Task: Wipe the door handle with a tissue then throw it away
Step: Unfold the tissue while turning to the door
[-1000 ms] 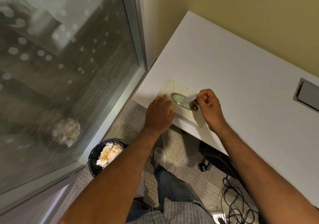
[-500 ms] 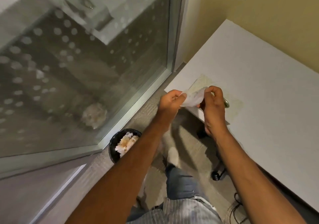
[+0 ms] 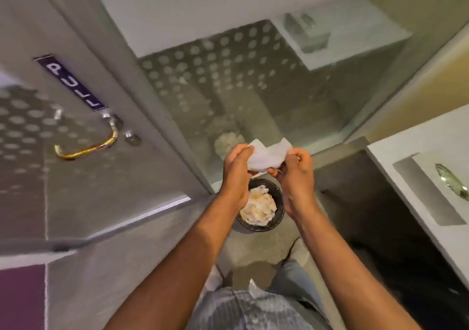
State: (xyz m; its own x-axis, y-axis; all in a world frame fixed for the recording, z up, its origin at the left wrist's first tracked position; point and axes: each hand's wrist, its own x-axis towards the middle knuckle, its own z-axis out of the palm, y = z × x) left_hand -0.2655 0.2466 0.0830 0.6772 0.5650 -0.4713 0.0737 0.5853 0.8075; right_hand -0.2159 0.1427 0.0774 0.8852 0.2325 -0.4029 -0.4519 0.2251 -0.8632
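A white tissue [image 3: 266,155] is stretched between my two hands at chest height. My left hand [image 3: 234,169] pinches its left edge and my right hand [image 3: 295,174] pinches its right edge. Well to the left, a curved metal door handle [image 3: 87,144] sticks out from the frosted glass door, under a purple PULL label [image 3: 71,83]. Neither hand touches the handle. Directly below my hands stands a black bin [image 3: 278,197] filled with crumpled tissues.
A white desk [image 3: 406,167] runs along the right, with the tissue pack [image 3: 451,182] lying on it. A glass partition [image 3: 253,88] with a dotted frosted pattern stands straight ahead. Dark space and carpet lie under the desk.
The tissue has come out of the pack on the desk and is now spread between both hands. My view has swung left, so the door and its handle have come into sight.
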